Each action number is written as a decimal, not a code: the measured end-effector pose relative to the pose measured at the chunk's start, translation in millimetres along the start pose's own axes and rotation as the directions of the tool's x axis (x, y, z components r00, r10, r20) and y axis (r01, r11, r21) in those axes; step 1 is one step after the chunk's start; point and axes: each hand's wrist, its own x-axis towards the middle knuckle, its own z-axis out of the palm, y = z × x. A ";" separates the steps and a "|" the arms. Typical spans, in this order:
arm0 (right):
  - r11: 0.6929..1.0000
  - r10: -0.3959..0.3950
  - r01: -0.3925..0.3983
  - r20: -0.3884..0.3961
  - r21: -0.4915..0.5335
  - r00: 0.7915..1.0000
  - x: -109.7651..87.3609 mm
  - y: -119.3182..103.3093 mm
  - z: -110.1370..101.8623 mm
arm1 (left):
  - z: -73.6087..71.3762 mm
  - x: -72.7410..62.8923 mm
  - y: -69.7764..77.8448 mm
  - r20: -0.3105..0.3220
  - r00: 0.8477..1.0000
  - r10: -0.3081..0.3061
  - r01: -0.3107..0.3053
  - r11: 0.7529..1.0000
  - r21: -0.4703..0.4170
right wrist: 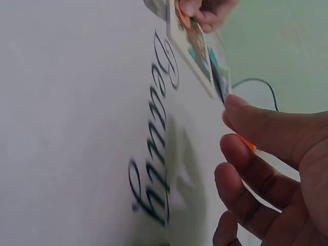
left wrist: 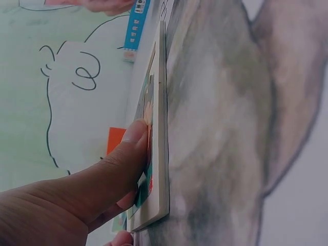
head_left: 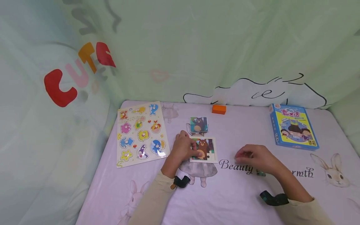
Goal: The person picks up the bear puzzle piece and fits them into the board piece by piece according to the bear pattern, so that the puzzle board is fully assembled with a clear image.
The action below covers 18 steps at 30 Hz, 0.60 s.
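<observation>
My left hand [head_left: 184,147] holds the bear jigsaw puzzle [head_left: 206,147] at its left side, the thumb lying on its face. The puzzle sits flat in a cream frame, showing a brown bear and a pale gap low on its right. Just beyond it lies a picture card [head_left: 198,124] with a dark bear. To the right, my right hand [head_left: 257,157] is raised above the table. Its thumb and index finger pinch a thin dark puzzle piece [right wrist: 219,82], seen nearly edge-on. Another small dark green piece [head_left: 261,173] lies below this hand, partly hidden.
On the left rests a board of sea-animal shapes [head_left: 142,134]. An orange block [head_left: 218,109] stands at the back, and a blue and yellow box [head_left: 293,126] at the back right. Curtains [head_left: 197,56] hang behind the cloth-covered table [head_left: 225,200].
</observation>
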 end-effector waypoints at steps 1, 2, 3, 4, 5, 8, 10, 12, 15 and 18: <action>1.000 0.005 -0.005 0.001 -0.006 1.000 -3.1 3.5 -2.9 | 0.2 0.2 0.0 0.004 1.000 -0.004 0.004 1.000 0.002; 1.000 0.012 -0.012 0.002 -0.013 1.000 -6.2 7.0 -5.9 | 0.2 0.5 0.0 0.005 1.000 -0.007 0.007 1.000 0.001; 1.000 0.021 -0.020 0.005 -0.018 1.000 -9.1 10.2 -8.7 | 0.2 0.7 0.0 0.005 1.000 -0.009 0.009 1.000 0.000; 0.999 0.029 -0.029 0.007 -0.024 1.000 -12.0 13.6 -11.3 | 0.3 0.6 0.1 0.007 1.000 -0.013 0.013 1.000 0.001; 0.999 0.041 -0.041 0.007 -0.031 0.999 -14.7 16.8 -13.8 | 0.3 0.6 0.2 0.006 1.000 -0.012 0.012 1.000 0.001; 0.997 0.067 -0.067 0.010 -0.048 0.998 -22.0 25.1 -19.9 | 0.3 0.4 0.2 0.001 1.000 -0.004 0.004 1.000 0.004; 0.995 0.080 -0.079 0.013 -0.055 0.997 -25.8 29.5 -22.5 | 0.2 0.3 0.0 -0.002 1.000 0.003 -0.003 1.000 0.011; 0.994 0.088 -0.087 0.014 -0.059 0.996 -29.2 33.0 -24.1 | 0.3 0.3 -0.4 -0.005 1.000 0.007 -0.007 1.000 0.013; 0.994 0.091 -0.090 0.018 -0.064 0.996 -33.1 38.3 -25.3 | 0.7 0.5 -1.0 -0.005 1.000 0.007 -0.006 1.000 0.013; 0.993 0.098 -0.096 0.026 -0.065 0.995 -35.7 44.1 -24.9 | 1.1 0.5 -1.1 -0.005 1.000 0.002 -0.002 1.000 0.005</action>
